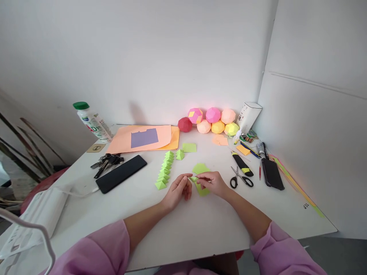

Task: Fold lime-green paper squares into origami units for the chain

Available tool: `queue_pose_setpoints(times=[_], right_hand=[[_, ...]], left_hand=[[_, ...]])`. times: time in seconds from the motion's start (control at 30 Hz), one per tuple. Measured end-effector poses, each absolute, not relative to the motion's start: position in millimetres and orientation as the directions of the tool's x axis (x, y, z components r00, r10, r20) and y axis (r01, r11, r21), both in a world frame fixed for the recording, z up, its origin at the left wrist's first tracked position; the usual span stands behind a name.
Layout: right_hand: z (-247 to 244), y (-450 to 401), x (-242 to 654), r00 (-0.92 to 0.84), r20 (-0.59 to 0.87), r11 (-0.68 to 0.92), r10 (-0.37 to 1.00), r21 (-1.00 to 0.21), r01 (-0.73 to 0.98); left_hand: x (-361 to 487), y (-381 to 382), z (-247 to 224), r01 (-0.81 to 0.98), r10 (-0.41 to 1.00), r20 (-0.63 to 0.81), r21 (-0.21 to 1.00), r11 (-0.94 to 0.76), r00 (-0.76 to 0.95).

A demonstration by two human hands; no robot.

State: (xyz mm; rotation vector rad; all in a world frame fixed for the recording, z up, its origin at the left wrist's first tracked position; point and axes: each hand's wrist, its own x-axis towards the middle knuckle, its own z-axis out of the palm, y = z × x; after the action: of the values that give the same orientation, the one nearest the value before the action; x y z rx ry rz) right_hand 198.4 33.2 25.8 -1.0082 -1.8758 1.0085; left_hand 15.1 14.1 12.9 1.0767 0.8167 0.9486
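Observation:
Between my fingertips, low over the table, is a small green paper piece (193,178). My left hand (180,187) pinches its left side with thumb and index finger. My right hand (210,182) grips the other side, fingers curled and partly hiding it. Under and behind my right hand lie larger green paper shapes (201,168). To the left stands a row of several folded green paper pyramids (164,170), with one more green pyramid (179,154) beside its far end. A green paper rectangle (189,147) lies just behind.
Several faceted paper balls (213,115) are stacked by the wall. Scissors (241,178), a utility knife (242,164) and a phone (272,173) lie right. Left are a black power bank (122,174), keys (107,162), a bottle (93,122) and orange paper sheets (123,137).

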Motion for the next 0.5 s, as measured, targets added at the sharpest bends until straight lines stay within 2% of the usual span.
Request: queue_pose_setpoints(times=[0.13,0.3,0.37,0.4,0.47,0.5], right_hand=[[27,32,197,-0.351,0.043,0.111,0.935,-0.979,0.174],[21,35,199,-0.333,-0.021,0.026,0.943,-0.99,0.136],[19,39,202,-0.276,0.002,0.05,0.961,-0.985,0.165],[18,41,204,-0.247,0.03,0.084,0.969,-0.974,0.21],[18,49,205,-0.221,0.107,0.175,0.969,-0.931,0.32],[19,54,204,-0.22,0.138,0.213,0.966,-0.905,0.368]], left_hand=[[18,15,9,-0.191,0.946,-0.051,0.975,0.117,0.321],[18,14,5,-0.031,0.97,-0.054,0.997,0.064,0.238],[18,11,5,0.106,0.96,0.072,0.989,-0.104,0.27],[18,10,5,0.175,0.93,0.192,0.951,-0.255,0.313],[19,6,5,0.27,0.78,0.409,0.776,-0.57,0.473],[19,4,5,0.308,0.697,0.456,0.665,-0.68,0.554]])
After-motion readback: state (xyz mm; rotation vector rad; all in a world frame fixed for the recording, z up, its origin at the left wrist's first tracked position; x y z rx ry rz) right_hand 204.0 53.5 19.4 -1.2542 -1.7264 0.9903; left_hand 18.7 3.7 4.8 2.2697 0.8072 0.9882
